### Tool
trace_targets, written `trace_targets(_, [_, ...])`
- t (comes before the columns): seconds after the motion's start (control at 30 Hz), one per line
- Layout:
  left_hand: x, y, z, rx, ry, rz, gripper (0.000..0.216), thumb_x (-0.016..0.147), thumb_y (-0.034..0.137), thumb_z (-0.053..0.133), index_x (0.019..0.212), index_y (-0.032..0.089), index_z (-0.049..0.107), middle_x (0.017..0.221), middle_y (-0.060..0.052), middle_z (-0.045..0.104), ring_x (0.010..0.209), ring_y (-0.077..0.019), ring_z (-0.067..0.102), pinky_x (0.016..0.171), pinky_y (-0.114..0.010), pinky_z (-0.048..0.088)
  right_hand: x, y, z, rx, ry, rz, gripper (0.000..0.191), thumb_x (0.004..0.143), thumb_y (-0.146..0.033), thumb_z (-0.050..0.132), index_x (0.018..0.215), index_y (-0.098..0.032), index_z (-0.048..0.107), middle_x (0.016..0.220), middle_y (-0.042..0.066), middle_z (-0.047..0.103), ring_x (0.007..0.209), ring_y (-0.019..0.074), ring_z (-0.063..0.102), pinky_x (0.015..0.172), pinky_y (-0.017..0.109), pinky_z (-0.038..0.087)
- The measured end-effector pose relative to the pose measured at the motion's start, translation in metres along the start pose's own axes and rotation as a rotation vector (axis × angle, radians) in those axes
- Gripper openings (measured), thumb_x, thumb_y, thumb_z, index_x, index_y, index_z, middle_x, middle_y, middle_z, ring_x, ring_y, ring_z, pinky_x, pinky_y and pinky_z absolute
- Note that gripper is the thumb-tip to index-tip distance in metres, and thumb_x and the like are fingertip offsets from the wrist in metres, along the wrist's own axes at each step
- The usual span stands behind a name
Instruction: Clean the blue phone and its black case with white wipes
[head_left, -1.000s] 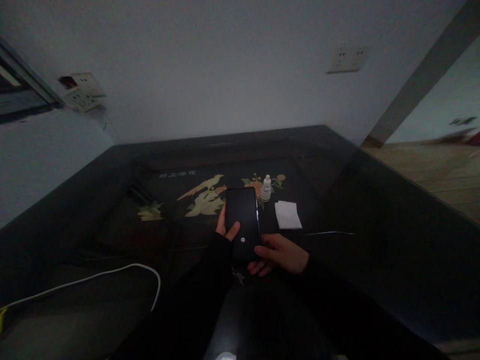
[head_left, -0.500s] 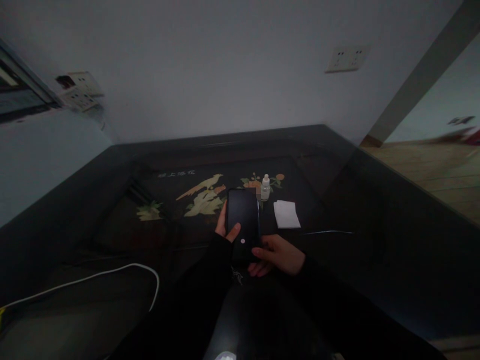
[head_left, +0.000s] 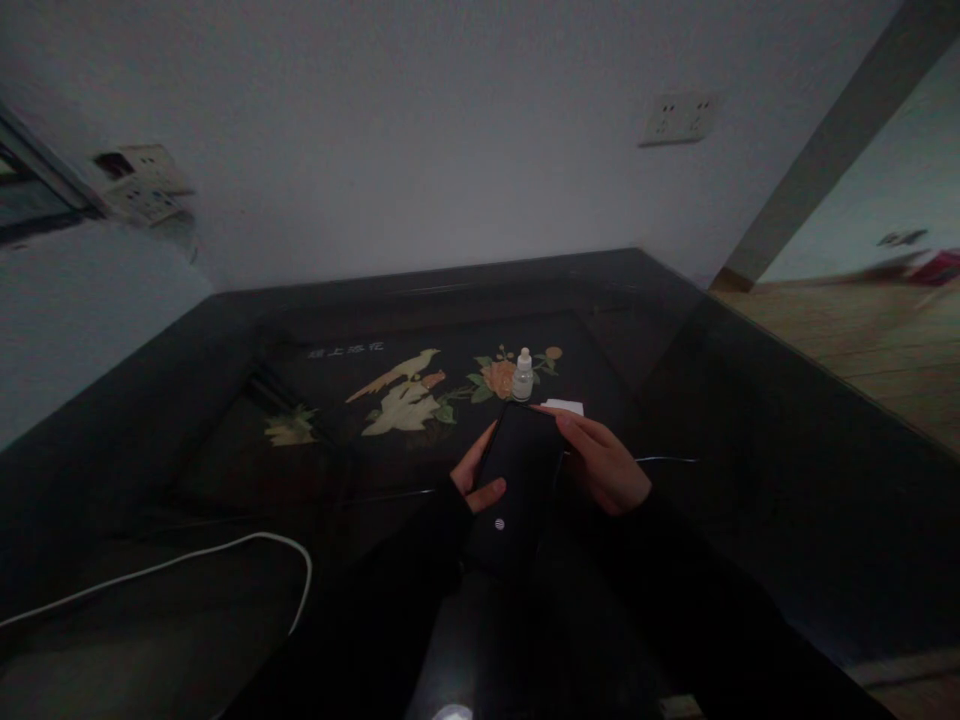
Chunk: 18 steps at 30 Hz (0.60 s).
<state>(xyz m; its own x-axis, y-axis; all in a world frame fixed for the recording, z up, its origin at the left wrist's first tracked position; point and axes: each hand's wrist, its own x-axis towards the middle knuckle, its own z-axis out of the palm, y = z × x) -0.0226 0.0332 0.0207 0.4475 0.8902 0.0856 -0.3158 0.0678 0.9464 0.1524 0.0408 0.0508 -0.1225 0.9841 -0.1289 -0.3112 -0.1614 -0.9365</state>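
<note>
A black smartphone (head_left: 521,460), its screen dark but for a small round light icon near the bottom, is held tilted above the dark table. My left hand (head_left: 478,472) grips its left edge, with the thumb over the screen. At the phone's upper right corner is my right hand (head_left: 606,462), thumb and fingers closed on the edge. Just beyond the phone stands a small clear dropper bottle (head_left: 523,377) with a white cap, upright. Folded white paper (head_left: 564,407) lies behind my right hand, which partly hides it.
The glossy dark table (head_left: 247,310) carries inlaid bird and flower pictures. A white cable (head_left: 172,560) curves across the left front. Wall sockets (head_left: 679,118) sit above the back edge, with more sockets (head_left: 154,180) at the left. Wooden floor (head_left: 832,320) shows at the right.
My right hand has moved up from the phone's lower right edge to its upper right corner. The phone has shifted right and toward me and now leans right. My hand now covers part of the paper.
</note>
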Motion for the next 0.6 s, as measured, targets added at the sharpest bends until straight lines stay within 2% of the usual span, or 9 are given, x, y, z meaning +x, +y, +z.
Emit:
trace_targets(0.2, [-0.0001, -0.0035, 0.0008, -0.013, 0.004, -0.005, 0.074, 0.070, 0.028, 0.059, 0.132, 0.012, 0.022, 0.129, -0.011, 0.041, 0.116, -0.0194, 0.041, 0.094, -0.027, 0.034, 0.0013, 0.0036, -0.0003, 0.077, -0.024, 0.029, 0.038, 0.070, -0.038, 0.060, 0.101, -0.017, 0.059, 0.102, 0.006, 0.062, 0.093, 0.0202, 0.056, 0.081, 0.033, 0.042])
trace_targets(0.4, [-0.0001, -0.0069, 0.0017, -0.013, 0.015, 0.002, 0.073, 0.069, 0.030, 0.060, 0.131, 0.015, 0.025, 0.129, -0.010, 0.040, 0.118, -0.0216, 0.038, 0.097, -0.030, 0.031, 0.0030, 0.0054, -0.0017, 0.054, -0.021, 0.032, 0.038, 0.068, -0.039, 0.061, 0.098, -0.016, 0.060, 0.095, 0.006, 0.064, 0.089, 0.0208, 0.057, 0.079, 0.033, 0.043])
trace_targets(0.6, [0.0005, -0.0079, 0.0009, 0.017, 0.036, -0.033, 0.075, 0.068, 0.033, 0.060, 0.131, 0.015, 0.025, 0.130, -0.010, 0.039, 0.121, -0.0238, 0.034, 0.096, -0.031, 0.032, 0.0034, 0.0079, 0.0001, -0.005, 0.050, 0.023, 0.040, 0.065, -0.042, 0.063, 0.096, -0.017, 0.061, 0.090, 0.006, 0.065, 0.087, 0.0230, 0.058, 0.073, 0.034, 0.045])
